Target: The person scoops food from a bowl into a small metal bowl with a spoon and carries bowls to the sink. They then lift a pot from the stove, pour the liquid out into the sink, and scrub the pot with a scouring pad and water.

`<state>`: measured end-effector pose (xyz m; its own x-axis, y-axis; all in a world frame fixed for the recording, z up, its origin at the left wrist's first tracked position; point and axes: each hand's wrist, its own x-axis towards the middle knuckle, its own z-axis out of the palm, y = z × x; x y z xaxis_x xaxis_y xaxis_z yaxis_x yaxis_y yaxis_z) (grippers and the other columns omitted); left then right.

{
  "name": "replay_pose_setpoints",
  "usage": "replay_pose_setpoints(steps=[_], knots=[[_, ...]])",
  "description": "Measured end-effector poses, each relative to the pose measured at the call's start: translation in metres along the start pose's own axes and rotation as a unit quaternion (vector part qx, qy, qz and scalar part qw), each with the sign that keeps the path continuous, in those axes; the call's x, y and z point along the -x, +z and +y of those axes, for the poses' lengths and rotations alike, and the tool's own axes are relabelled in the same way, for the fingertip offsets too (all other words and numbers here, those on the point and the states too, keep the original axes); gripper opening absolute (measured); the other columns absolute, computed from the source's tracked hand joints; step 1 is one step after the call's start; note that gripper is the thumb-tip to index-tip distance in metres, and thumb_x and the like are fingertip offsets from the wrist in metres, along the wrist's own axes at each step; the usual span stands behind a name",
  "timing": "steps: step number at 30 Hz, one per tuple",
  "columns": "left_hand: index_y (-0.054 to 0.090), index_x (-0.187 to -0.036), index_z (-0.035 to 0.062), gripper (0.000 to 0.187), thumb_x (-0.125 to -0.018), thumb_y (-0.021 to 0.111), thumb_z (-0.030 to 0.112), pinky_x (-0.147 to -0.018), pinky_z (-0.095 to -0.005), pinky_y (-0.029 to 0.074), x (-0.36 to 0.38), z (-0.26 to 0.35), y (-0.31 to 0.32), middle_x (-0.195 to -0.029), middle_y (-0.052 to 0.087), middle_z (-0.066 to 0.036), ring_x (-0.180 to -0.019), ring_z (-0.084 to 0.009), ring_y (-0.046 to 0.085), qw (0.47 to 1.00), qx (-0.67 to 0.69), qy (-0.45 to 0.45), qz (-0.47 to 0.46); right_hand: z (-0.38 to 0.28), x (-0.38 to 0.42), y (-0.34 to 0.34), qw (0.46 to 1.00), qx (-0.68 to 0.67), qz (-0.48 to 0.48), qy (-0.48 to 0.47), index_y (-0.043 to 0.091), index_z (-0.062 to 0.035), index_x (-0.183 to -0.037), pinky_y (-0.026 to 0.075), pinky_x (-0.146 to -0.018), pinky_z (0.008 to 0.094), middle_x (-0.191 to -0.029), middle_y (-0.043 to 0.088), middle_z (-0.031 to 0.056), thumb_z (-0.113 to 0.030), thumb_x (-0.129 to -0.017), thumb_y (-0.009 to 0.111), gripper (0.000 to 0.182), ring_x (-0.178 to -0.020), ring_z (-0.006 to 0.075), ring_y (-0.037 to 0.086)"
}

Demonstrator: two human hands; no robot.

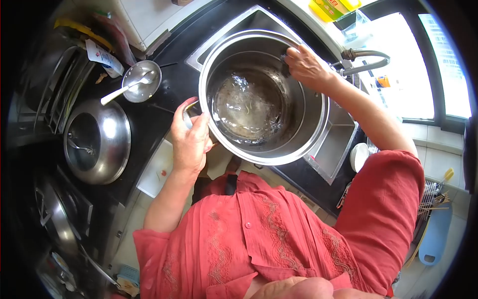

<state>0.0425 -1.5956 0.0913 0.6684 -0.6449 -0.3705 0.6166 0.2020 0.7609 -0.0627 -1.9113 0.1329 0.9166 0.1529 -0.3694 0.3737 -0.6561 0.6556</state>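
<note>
A large stainless steel pot (249, 99) with a little water in its bottom is held over the sink (334, 149), its opening facing me. My left hand (190, 133) is closed around the pot's side handle (188, 110). Over the far right rim reaches my right hand (307, 66), its fingers bent round a small dark scouring pad (285, 66) against the inner wall. Most of the pad is hidden by the fingers.
To the left lie a metal strainer bowl (133, 89) with a white-handled spoon (115, 94) and a domed wok lid (112, 144). A faucet (368, 62) stands behind the sink at right. A white bowl (358, 157) sits beside the basin.
</note>
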Motion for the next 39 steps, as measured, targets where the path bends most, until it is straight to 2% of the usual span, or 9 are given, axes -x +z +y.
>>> replay_pose_setpoints(steps=[6, 10, 14, 18, 21, 26, 29, 36, 39], knots=[[0.041, -0.122, 0.0005, 0.038, -0.087, 0.056, 0.005, -0.033, -0.0191, 0.028, 0.003, 0.000, 0.006, -0.066, 0.053, -0.001, -0.041, -0.0023, 0.037, 0.999, 0.022, 0.008, 0.024, -0.043, 0.042, -0.022, 0.978, -0.127, -0.156, -0.052, 0.070, -0.0115, -0.074, 0.040, -0.074, 0.0320, -0.086, 0.062, -0.0009, -0.021, -0.064, 0.069, 0.014, -0.096, 0.0190, 0.050], [0.046, -0.119, 0.0007, 0.036, -0.085, 0.058, 0.002, -0.032, -0.0194, 0.026, -0.003, 0.004, 0.010, -0.061, 0.049, 0.001, -0.040, -0.0020, 0.035, 0.999, 0.016, 0.002, 0.034, -0.091, 0.051, -0.073, 0.835, -0.440, -0.239, -0.228, 0.067, -0.0043, -0.082, 0.052, -0.072, 0.0389, -0.087, 0.065, 0.0139, -0.011, -0.071, 0.058, 0.016, -0.086, 0.0338, 0.061], [0.044, -0.121, 0.0019, 0.038, -0.085, 0.054, 0.000, -0.034, -0.0180, 0.021, -0.004, 0.006, 0.017, -0.064, 0.044, 0.004, -0.040, 0.0000, 0.029, 0.999, -0.003, -0.006, 0.047, -0.101, 0.076, -0.104, 0.750, -0.657, -0.083, -0.005, 0.062, -0.0043, -0.097, 0.044, -0.082, 0.0439, -0.091, 0.058, 0.0100, -0.016, -0.076, 0.056, 0.026, -0.093, 0.0294, 0.054], [0.044, -0.123, 0.0018, 0.039, -0.085, 0.054, 0.000, -0.034, -0.0182, 0.021, -0.003, 0.003, 0.019, -0.062, 0.044, 0.004, -0.040, -0.0001, 0.029, 1.000, -0.012, -0.010, 0.024, -0.059, 0.095, -0.061, 0.958, -0.223, -0.176, 0.031, 0.070, -0.0097, -0.086, 0.035, -0.095, 0.0500, -0.090, 0.062, 0.0054, -0.021, -0.073, 0.059, 0.020, -0.101, 0.0235, 0.052], [0.043, -0.123, 0.0016, 0.040, -0.085, 0.055, 0.000, -0.034, -0.0183, 0.021, -0.002, 0.003, 0.020, -0.058, 0.041, 0.005, -0.040, -0.0004, 0.028, 0.999, -0.010, -0.024, 0.024, -0.055, 0.074, -0.049, 0.975, -0.085, -0.204, 0.014, 0.070, -0.0093, -0.091, 0.027, -0.102, 0.0491, -0.102, 0.063, 0.0078, -0.023, -0.076, 0.058, 0.024, -0.111, 0.0262, 0.049], [0.046, -0.118, 0.0011, 0.036, -0.084, 0.057, 0.000, -0.033, -0.0192, 0.024, -0.005, 0.000, 0.020, -0.058, 0.044, 0.004, -0.039, -0.0008, 0.031, 1.000, 0.008, -0.019, 0.009, -0.103, 0.033, -0.055, 0.770, -0.491, -0.374, -0.161, 0.069, -0.0017, -0.088, 0.050, -0.075, 0.0386, -0.086, 0.066, 0.0157, -0.010, -0.073, 0.059, 0.019, -0.085, 0.0308, 0.064], [0.047, -0.118, 0.0013, 0.036, -0.084, 0.057, 0.000, -0.033, -0.0187, 0.024, -0.006, 0.001, 0.021, -0.059, 0.045, 0.004, -0.040, -0.0003, 0.032, 1.000, 0.010, -0.020, 0.017, -0.167, -0.004, -0.025, 0.680, -0.702, -0.111, -0.178, 0.056, 0.0019, -0.094, 0.047, -0.076, 0.0431, -0.089, 0.061, 0.0194, -0.004, -0.071, 0.057, 0.023, -0.087, 0.0366, 0.060], [0.041, -0.124, 0.0008, 0.041, -0.085, 0.056, 0.004, -0.035, -0.0193, 0.021, -0.006, 0.002, 0.017, -0.056, 0.040, 0.004, -0.039, -0.0011, 0.028, 0.999, -0.045, -0.032, -0.001, -0.135, -0.087, 0.046, 0.956, -0.249, 0.153, -0.006, 0.043, -0.0026, -0.128, 0.038, -0.102, 0.0358, -0.134, 0.042, 0.0205, -0.013, -0.084, 0.045, 0.045, -0.121, 0.0313, 0.046], [0.043, -0.119, -0.0006, 0.036, -0.085, 0.056, 0.003, -0.034, -0.0193, 0.026, -0.003, 0.000, 0.013, -0.061, 0.050, 0.001, -0.041, -0.0011, 0.036, 0.999, -0.028, -0.022, -0.013, -0.087, -0.058, 0.080, 0.968, -0.233, 0.087, -0.007, 0.056, -0.0073, -0.097, 0.045, -0.079, 0.0380, -0.097, 0.057, 0.0082, -0.012, -0.079, 0.051, 0.019, -0.098, 0.0224, 0.055]])
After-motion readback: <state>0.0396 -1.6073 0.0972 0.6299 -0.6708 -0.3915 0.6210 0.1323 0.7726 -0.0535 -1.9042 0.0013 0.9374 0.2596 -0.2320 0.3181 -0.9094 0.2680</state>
